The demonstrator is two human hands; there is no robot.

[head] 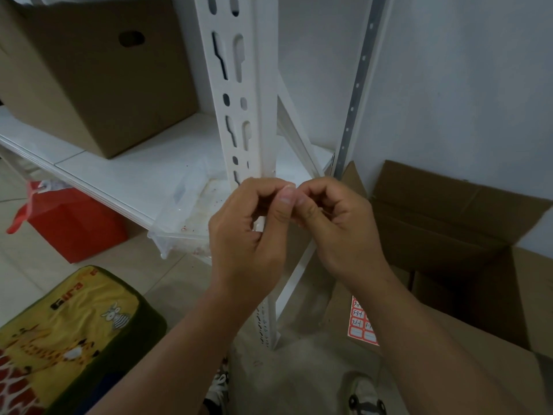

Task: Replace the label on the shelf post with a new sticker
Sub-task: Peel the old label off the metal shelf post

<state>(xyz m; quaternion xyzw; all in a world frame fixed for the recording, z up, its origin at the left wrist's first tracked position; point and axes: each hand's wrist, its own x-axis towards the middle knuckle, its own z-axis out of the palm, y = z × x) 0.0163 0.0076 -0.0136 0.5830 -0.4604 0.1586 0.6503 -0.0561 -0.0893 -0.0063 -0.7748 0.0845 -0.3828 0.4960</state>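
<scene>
Left hand (248, 232): fingers curled, thumb up, pinching a small pale scrap at the fingertips; scrap too small to identify
Right hand (338, 226): fingers curled inward, tips meeting the left's at that same scrap
Shelf post (239, 94): white, slotted, upright directly behind both hands
Sticker sheet (360, 323): red-bordered labels, some handwritten, on the open cardboard box (466, 235) flap, under the right forearm
Shelf (143, 172): white, carrying a closed brown carton (89, 73)

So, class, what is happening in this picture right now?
A person stands at a white shelf post. Both hands, left hand and right hand, meet in front of it, fingertips pinching something too small to identify. A red-bordered sticker sheet lies on the cardboard box at the right.
</scene>
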